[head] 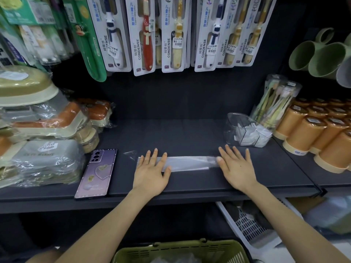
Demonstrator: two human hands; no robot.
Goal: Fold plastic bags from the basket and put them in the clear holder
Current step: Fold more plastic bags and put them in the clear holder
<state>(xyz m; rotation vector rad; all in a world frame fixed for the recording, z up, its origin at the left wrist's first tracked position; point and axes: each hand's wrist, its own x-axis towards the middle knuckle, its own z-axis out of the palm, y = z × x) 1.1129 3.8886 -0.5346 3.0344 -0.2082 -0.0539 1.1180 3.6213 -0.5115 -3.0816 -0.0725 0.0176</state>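
A plastic bag (190, 163), folded into a long narrow strip, lies flat on the dark shelf (190, 137). My left hand (152, 171) presses flat on the strip's left end with fingers straight. My right hand (235, 168) lies flat on its right end, fingers spread. The clear holder (245, 131) stands at the back right of the shelf with folded white bags inside. The green basket (180, 251) sits below at the bottom edge, with clear plastic showing in it.
A purple phone (96, 173) lies left of my left hand. Wrapped soap dishes (43, 130) are stacked at the far left. Orange cups (319, 133) and a tube of toothbrushes (275, 103) crowd the right. Packaged toothbrushes (171, 35) hang above. A white crate (247, 224) sits below right.
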